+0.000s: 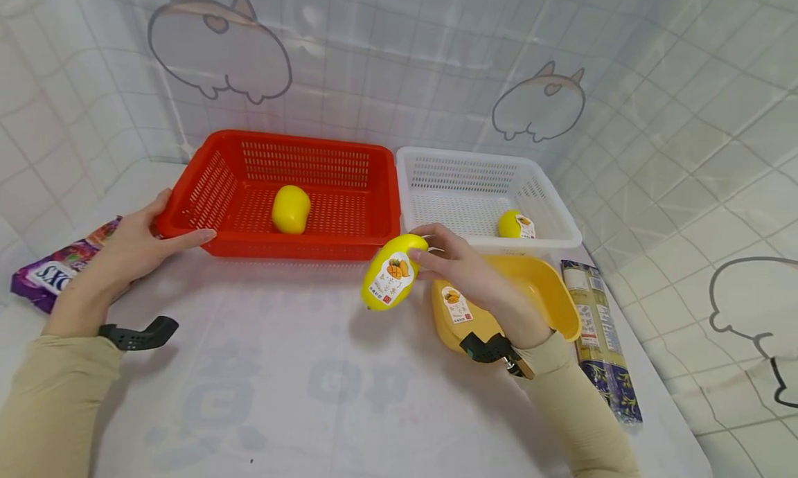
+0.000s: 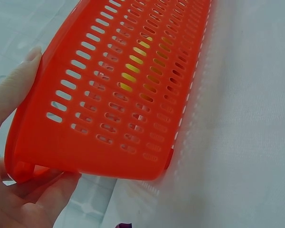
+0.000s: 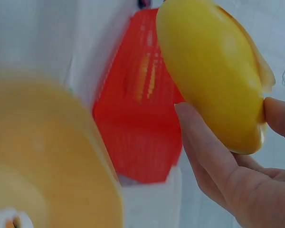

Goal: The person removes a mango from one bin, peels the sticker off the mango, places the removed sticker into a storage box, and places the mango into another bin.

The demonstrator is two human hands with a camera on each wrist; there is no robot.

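A yellow mango with a white mango-picture label is pinched between the thumb and fingers of my right hand, held above the table in front of the two baskets. The right wrist view shows the mango from its unlabelled side. My left hand grips the front left corner of the red basket, thumb along the front rim. Inside that basket lies another mango, glimpsed through the slots in the left wrist view. A labelled mango lies in the white basket, partly hidden by its front rim.
A yellow tub with a mango label stands below my right forearm. Right of it lies a clear and dark blue packet. A purple bag lies behind my left wrist. Tile-patterned sheeting borders the table.
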